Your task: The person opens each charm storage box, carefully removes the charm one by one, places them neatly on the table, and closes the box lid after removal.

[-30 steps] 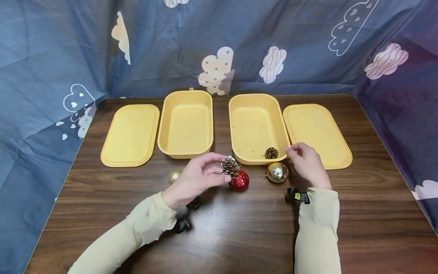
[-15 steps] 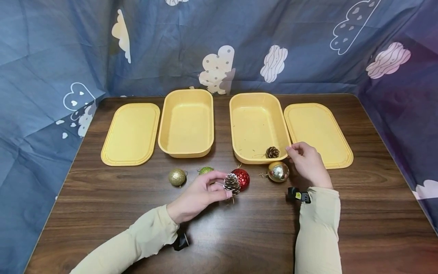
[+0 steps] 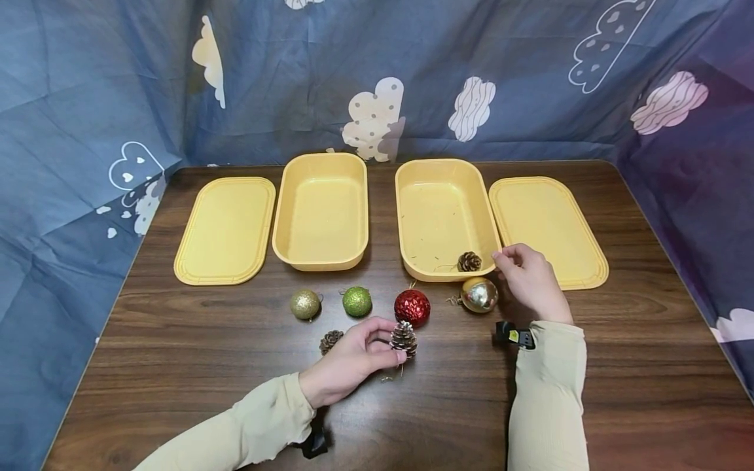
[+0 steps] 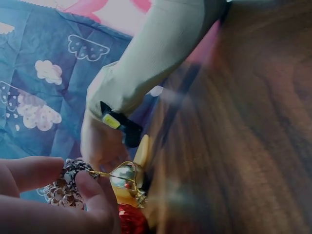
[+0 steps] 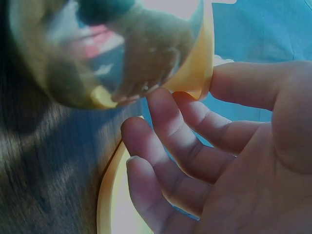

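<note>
Hands: two are working, both from the near side of the worktop [image 3: 448, 412].
Pinecones: three are showing; one is being held, one is lying on the worktop, one is sitting in a bin.
Baubles: four are resting in a row on the near side of the bins.
Bins and lids: two of each are occupying the far part of the worktop.
Held pinecone [image 3: 403, 340]: is sitting at the right end of the left hand [image 3: 347, 363], between thumb and fingers, its gold string hanging loose.
Left hand: is pinching that pinecone, the fingers closing only as far as its width.
Right hand [image 3: 533, 281]: is gripping the near right corner of the right bin [image 3: 397, 222] between thumb and fingers.
Worktop pinecone [image 3: 331, 341]: is lying just beyond the left hand, partly hidden.
Binned pinecone [image 3: 469, 261]: is resting in the right bin's near right corner.
Bauble order, left to right: gold glitter bauble [image 3: 305, 305], green bauble [image 3: 357, 301], red bauble [image 3: 412, 309] and shiny gold bauble [image 3: 480, 296] are lying apart.
Left bin [image 3: 321, 216]: is standing beside the left lid [image 3: 226, 232].
Right lid [image 3: 548, 229]: is lying right of the right bin.
</note>
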Demonstrator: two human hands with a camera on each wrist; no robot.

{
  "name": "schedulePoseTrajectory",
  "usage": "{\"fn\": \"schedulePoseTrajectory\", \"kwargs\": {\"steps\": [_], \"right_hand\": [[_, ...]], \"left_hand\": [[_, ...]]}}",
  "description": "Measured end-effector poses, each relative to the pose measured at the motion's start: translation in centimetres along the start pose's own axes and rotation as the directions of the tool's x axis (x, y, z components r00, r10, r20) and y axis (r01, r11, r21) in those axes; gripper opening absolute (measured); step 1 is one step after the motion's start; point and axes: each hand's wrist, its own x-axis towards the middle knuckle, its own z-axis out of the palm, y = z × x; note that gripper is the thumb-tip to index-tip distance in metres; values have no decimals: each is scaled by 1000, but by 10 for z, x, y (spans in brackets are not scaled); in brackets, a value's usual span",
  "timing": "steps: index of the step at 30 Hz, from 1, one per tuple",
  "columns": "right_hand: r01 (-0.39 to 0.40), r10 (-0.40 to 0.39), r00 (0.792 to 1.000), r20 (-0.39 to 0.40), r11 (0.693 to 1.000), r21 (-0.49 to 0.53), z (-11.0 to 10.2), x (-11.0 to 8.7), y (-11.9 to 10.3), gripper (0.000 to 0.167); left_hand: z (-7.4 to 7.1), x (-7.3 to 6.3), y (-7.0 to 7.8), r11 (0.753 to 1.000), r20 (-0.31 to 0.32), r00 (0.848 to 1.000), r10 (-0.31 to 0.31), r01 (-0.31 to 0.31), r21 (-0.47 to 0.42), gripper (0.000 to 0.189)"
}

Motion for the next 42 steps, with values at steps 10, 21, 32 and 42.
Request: {"fn": "schedulePoseTrajectory", "kwargs": {"steps": [10, 21, 32, 42], "right_hand": [[8, -8, 1000, -4, 1000, 1, 0, 0, 1, 44], [4, -4, 1000, 1, 1000, 5, 0, -1, 1, 44], [14, -14, 1000, -6, 1000, 4, 0, 0, 0, 44], [10, -10, 1000, -6, 1000, 7, 0, -1, 0, 45]], "left_hand": [[4, 0, -12, 996, -24, 999, -45, 47, 71, 47], [6, 4, -24, 976, -15, 1000, 15, -11, 216, 43], [5, 6, -28, 981, -62, 998, 4, 8, 192, 37], [7, 6, -31, 974, -86, 996, 5, 14, 224, 38]]}}
